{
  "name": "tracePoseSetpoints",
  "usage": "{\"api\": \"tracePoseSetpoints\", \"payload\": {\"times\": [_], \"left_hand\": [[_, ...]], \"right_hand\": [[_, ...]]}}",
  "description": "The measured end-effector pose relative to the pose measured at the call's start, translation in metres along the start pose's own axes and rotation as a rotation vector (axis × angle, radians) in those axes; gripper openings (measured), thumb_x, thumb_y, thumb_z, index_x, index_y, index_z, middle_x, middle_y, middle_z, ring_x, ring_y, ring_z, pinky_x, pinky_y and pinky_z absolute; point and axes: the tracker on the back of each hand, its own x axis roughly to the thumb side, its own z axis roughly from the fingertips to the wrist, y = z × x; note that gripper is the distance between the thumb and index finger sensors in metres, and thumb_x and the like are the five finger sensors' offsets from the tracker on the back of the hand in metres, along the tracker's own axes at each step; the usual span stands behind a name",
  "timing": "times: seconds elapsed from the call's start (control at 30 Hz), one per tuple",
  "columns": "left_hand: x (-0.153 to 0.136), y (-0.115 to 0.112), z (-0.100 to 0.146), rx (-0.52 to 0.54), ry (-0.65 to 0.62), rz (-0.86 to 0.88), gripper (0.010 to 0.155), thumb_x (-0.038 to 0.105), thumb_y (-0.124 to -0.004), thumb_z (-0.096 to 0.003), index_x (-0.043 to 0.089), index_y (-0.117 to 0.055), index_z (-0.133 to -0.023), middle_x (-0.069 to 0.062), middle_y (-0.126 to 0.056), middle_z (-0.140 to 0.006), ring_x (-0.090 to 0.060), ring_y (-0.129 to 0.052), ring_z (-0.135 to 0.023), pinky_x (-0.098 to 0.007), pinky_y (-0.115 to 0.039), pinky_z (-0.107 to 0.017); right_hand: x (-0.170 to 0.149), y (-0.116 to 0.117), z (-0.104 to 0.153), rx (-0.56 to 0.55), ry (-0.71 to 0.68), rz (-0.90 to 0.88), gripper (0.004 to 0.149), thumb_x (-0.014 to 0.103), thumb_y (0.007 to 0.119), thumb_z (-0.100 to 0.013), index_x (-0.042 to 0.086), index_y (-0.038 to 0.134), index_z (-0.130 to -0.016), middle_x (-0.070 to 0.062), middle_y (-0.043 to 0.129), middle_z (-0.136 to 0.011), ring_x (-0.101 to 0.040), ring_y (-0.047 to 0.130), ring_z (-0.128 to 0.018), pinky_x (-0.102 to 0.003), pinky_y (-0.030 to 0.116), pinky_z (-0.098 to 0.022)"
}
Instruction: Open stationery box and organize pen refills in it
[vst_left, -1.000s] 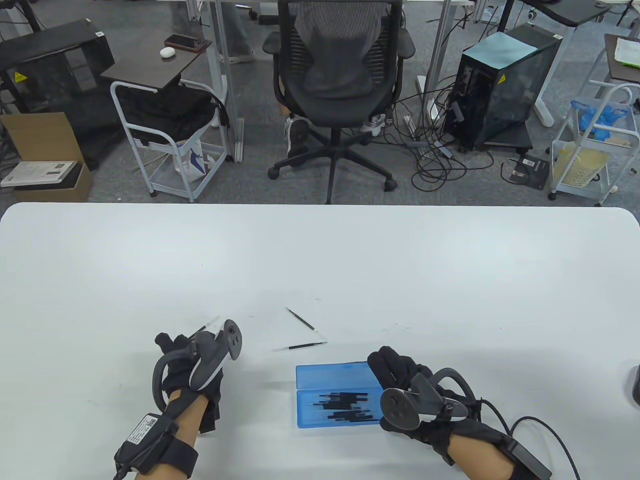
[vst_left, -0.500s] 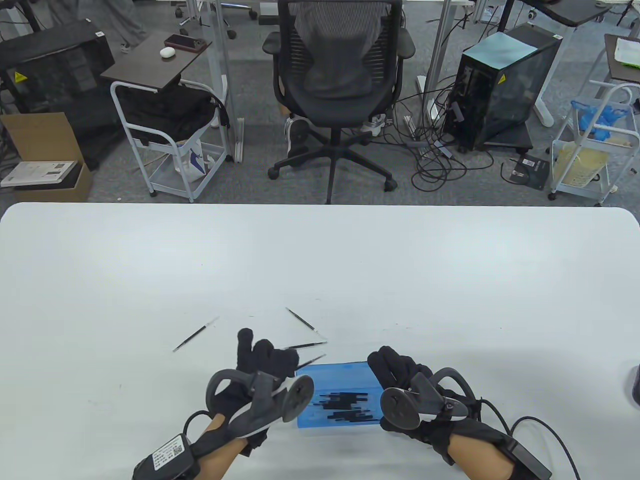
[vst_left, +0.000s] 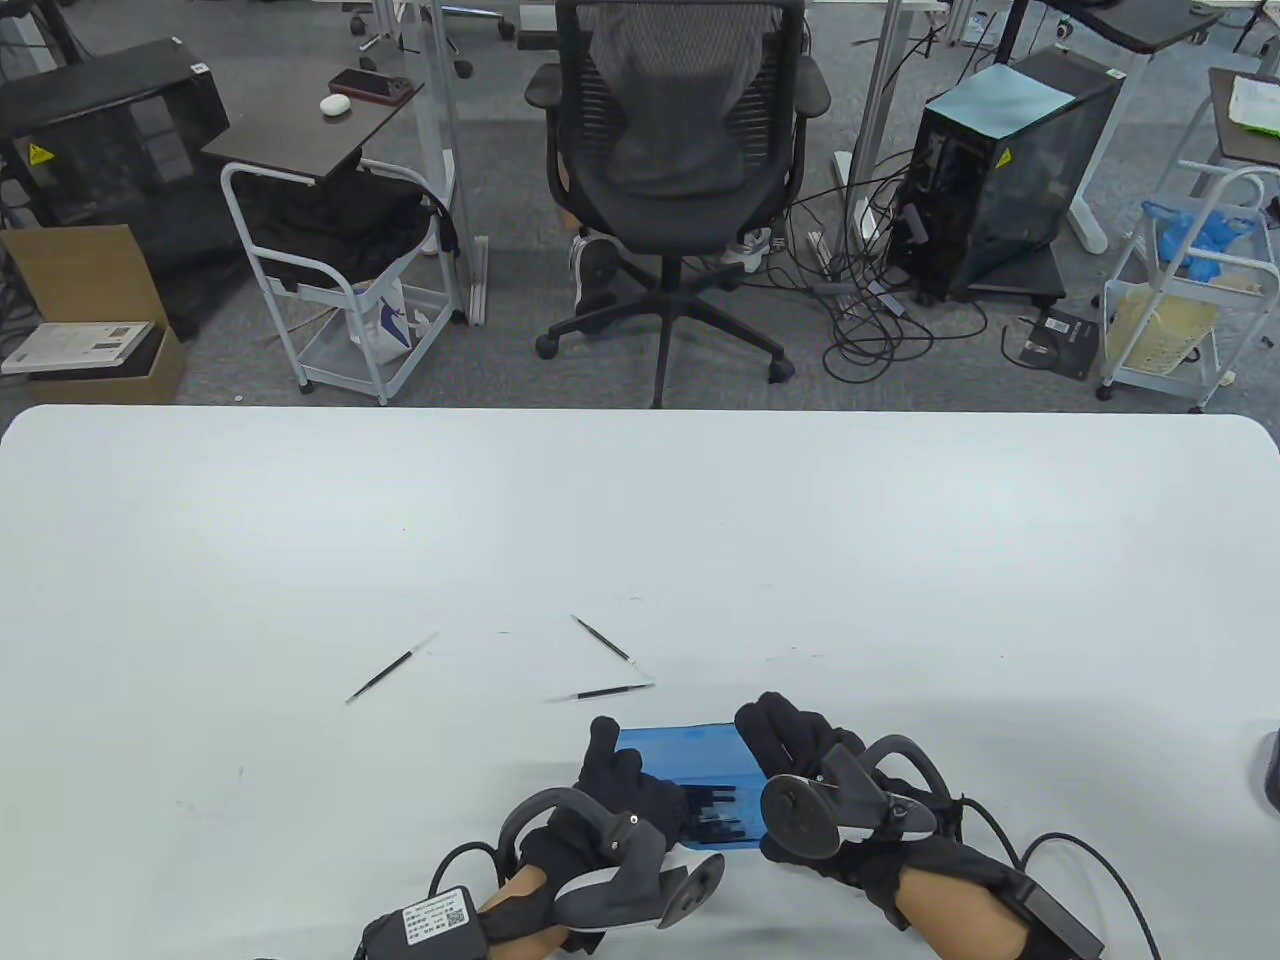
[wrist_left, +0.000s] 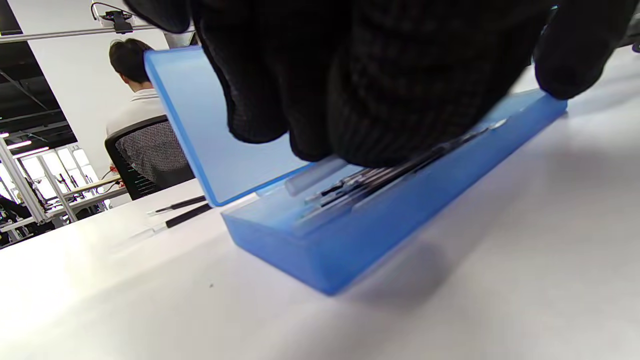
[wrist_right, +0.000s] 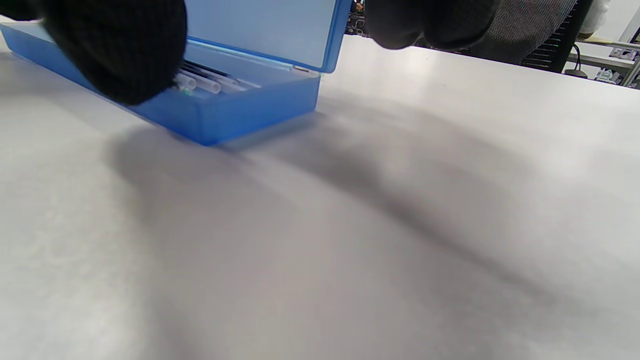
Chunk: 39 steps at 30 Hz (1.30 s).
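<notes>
Translucent blue plastic stationery box (vst_left: 690, 762) lies open at near table edge, left hand (vst_left: 625, 790) now lowered over its refill pile, grip unclear, right hand (vst_left: 800, 745) curled holding lid; three refills still outside.

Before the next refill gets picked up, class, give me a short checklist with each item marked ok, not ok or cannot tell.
1. Blue stationery box open, lid up: ok.
2. Right hand steadies the box at its right end: ok.
3. Left hand has let go of its refill: cannot tell; its fingers cover the refills in the box.
4. All refills boxed: not ok; three loose refills lie on the table, at and.
5. Loose refills unobstructed: ok.
</notes>
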Motion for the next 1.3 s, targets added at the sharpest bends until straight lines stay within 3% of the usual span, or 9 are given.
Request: {"api": "tracePoseSetpoints", "payload": {"times": [0.37, 0.67, 0.87, 1.0, 1.13, 1.3], "left_hand": [[0.001, -0.003, -0.006, -0.027, -0.018, 0.021, 0.056, 0.033, -0.094, -0.0448, 0.025, -0.076, -0.097, 0.009, -0.096, -0.087, -0.021, -0.090, -0.097, -0.066, -0.042, -0.086], [-0.019, 0.027, 0.009, 0.111, -0.006, 0.050, 0.054, 0.035, -0.094, -0.0453, 0.029, -0.077, -0.096, 0.011, -0.096, -0.087, -0.019, -0.090, -0.096, -0.064, -0.044, -0.086], [-0.067, 0.048, 0.010, 0.148, 0.166, 0.077, 0.053, 0.033, -0.094, -0.0462, 0.029, -0.077, -0.097, 0.010, -0.096, -0.088, -0.019, -0.089, -0.097, -0.064, -0.044, -0.087], [-0.111, 0.048, 0.006, 0.126, 0.319, 0.114, 0.053, 0.032, -0.093, -0.0470, 0.029, -0.076, -0.097, 0.010, -0.095, -0.089, -0.020, -0.088, -0.098, -0.063, -0.043, -0.088], [-0.151, 0.035, 0.000, 0.052, 0.482, 0.107, 0.053, 0.032, -0.093, -0.0476, 0.030, -0.076, -0.098, 0.011, -0.095, -0.090, -0.019, -0.087, -0.099, -0.063, -0.042, -0.089], [-0.204, -0.004, -0.004, -0.090, 0.694, 0.156, 0.055, 0.033, -0.093, -0.0479, 0.030, -0.074, -0.100, 0.010, -0.093, -0.093, -0.020, -0.086, -0.099, -0.063, -0.041, -0.089]], "right_hand": [[0.000, 0.000, 0.000, 0.000, 0.000, 0.004, 0.120, 0.053, 0.081, -0.045, 0.005, -0.008, -0.108, -0.035, 0.005, -0.117, -0.059, 0.050, -0.104, -0.065, 0.057, -0.073], [0.000, 0.000, 0.000, 0.000, 0.002, 0.005, 0.120, 0.054, 0.081, -0.044, 0.005, -0.008, -0.108, -0.035, 0.005, -0.117, -0.059, 0.050, -0.104, -0.065, 0.057, -0.073], [0.001, 0.000, 0.000, -0.001, 0.003, 0.007, 0.120, 0.054, 0.081, -0.044, 0.005, -0.008, -0.108, -0.035, 0.005, -0.117, -0.059, 0.050, -0.104, -0.065, 0.057, -0.073], [0.001, 0.000, 0.000, 0.000, 0.004, 0.008, 0.120, 0.054, 0.081, -0.044, 0.005, -0.008, -0.108, -0.035, 0.005, -0.117, -0.059, 0.050, -0.104, -0.065, 0.057, -0.073], [0.001, 0.000, 0.000, 0.000, 0.004, 0.007, 0.120, 0.054, 0.081, -0.044, 0.005, -0.008, -0.108, -0.035, 0.005, -0.117, -0.059, 0.050, -0.104, -0.065, 0.057, -0.073], [0.001, 0.000, 0.000, 0.001, 0.004, 0.005, 0.120, 0.054, 0.081, -0.044, 0.005, -0.008, -0.108, -0.035, 0.005, -0.117, -0.059, 0.050, -0.104, -0.065, 0.057, -0.073]]}}
